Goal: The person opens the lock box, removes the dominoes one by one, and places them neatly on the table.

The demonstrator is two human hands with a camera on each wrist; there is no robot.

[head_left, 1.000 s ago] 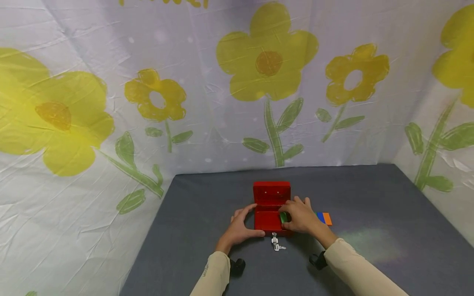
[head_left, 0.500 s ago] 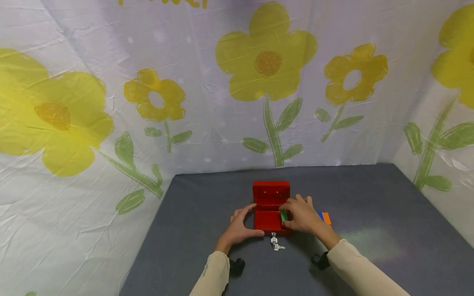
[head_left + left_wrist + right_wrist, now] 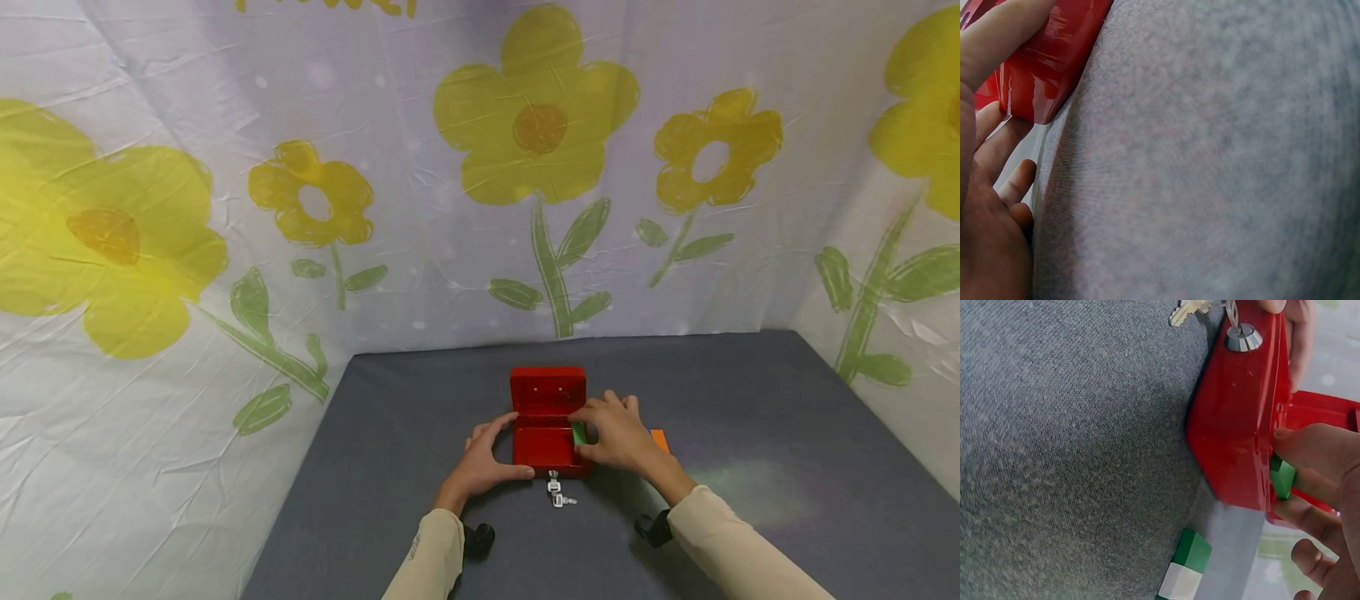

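A red metal cash box (image 3: 542, 450) stands with its lid (image 3: 548, 390) raised at the back. My left hand (image 3: 483, 464) grips its left side, thumb at the front and fingers toward the back corner; the left wrist view shows the thumb over the red wall (image 3: 1054, 69). At the box's right side my right hand (image 3: 617, 435) pinches a small green block (image 3: 1282, 478) between thumb and fingers, right at the rim. The hand covers part of the block. From the lock (image 3: 1244, 339) at the front hang keys (image 3: 558, 490).
Beyond my right hand an orange piece (image 3: 659, 440) lies on the grey cloth table (image 3: 735, 400). In the right wrist view, a row with a green block (image 3: 1192, 550) and a white block (image 3: 1180, 581) lies beside the box. A flower-printed curtain (image 3: 420, 167) hangs behind the table.
My right hand has shifted slightly right with the green block, toward the box's right rim, and now covers the blue piece beside the orange one. The left hand holds its place.
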